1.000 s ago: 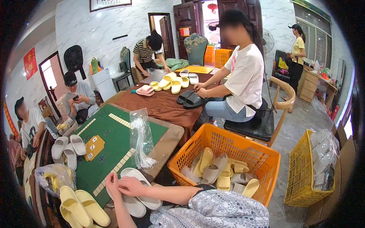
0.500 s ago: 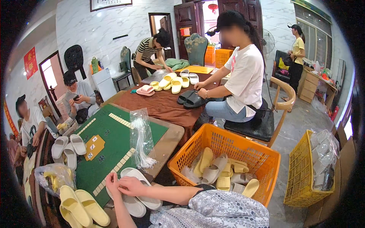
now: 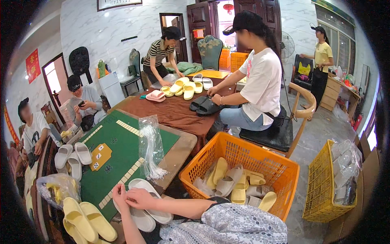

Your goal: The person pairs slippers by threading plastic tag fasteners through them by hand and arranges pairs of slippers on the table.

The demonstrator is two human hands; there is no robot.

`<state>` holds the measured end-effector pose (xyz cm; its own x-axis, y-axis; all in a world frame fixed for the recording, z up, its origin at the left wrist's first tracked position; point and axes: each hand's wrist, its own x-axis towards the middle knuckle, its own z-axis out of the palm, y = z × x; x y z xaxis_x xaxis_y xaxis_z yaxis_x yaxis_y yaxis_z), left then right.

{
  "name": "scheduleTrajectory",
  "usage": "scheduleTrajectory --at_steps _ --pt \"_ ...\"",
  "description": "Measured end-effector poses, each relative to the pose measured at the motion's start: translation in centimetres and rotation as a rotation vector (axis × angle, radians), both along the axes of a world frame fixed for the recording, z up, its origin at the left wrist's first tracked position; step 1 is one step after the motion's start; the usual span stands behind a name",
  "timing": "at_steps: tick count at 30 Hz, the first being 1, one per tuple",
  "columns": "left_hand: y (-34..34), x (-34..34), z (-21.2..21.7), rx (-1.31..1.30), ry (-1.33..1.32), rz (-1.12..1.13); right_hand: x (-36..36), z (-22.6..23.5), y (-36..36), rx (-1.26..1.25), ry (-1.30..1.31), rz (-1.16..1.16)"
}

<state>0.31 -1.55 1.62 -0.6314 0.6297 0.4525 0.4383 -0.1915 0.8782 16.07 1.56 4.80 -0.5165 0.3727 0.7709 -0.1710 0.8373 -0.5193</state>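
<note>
Resting at the near edge of the green table (image 3: 122,150), both hands meet over a pair of white slippers (image 3: 148,205). Left hand (image 3: 119,194) has its fingers curled, pinching at the slippers; right hand (image 3: 140,198) lies half closed on them, fingertips touching the left. A clear bag of ties (image 3: 151,148) stands just behind on the table. Right of the table sits an orange basket (image 3: 243,156) of slippers; yellow slippers (image 3: 87,219) lie left.

Both hands (image 3: 129,197) press white slippers (image 3: 151,205) beside an orange basket (image 3: 243,175).
</note>
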Motion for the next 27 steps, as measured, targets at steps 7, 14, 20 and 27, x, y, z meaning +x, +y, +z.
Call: scheduleTrajectory --at_steps 7,14,20,27 --pt "0.3 -0.7 -1.0 0.045 -0.043 -0.024 -0.1 0.0 0.0 -0.007 -0.031 -0.010" --pt "0.5 -2.1 -2.2 0.028 -0.015 -0.018 -0.1 0.2 -0.2 -0.010 -0.012 0.010" --pt "0.0 -1.3 -1.2 0.004 -0.019 -0.012 -0.1 0.0 -0.1 0.004 -0.054 0.002" --pt "0.5 -0.7 -0.9 0.028 -0.012 -0.017 -0.1 0.0 0.1 -0.020 -0.041 0.002"
